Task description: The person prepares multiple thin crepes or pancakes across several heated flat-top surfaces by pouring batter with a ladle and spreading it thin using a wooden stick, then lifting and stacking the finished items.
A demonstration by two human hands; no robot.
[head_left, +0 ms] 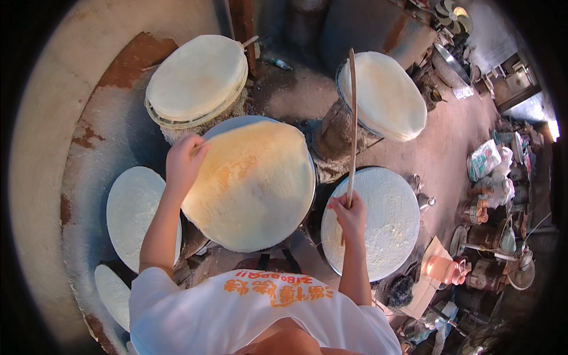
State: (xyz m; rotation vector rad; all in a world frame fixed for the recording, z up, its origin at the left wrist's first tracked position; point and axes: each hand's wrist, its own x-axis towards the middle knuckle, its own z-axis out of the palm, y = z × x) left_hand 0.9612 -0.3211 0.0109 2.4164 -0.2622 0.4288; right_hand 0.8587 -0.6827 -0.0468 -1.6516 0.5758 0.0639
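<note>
In the middle a large thin pancake (248, 183), golden on its upper part and paler below, lies over a round griddle (234, 123) whose grey surface shows along the far edge. My left hand (184, 160) is closed in a pinch at the pancake's far left edge, where the sheet looks lifted. My right hand (349, 214) grips a long, thin, slightly curved wooden stick (353, 118), which points away from me. Beneath that hand is a second round griddle covered with a white, bubbly sheet of batter (384, 225).
Stacks of pale round pancakes stand at far left (198, 77) and far right (384, 94). More white rounds (135, 207) lie left of my arm. A curved wall (44, 177) bounds the left. Kettles, an orange jug (444, 269), bags and a fan (454, 16) crowd the right.
</note>
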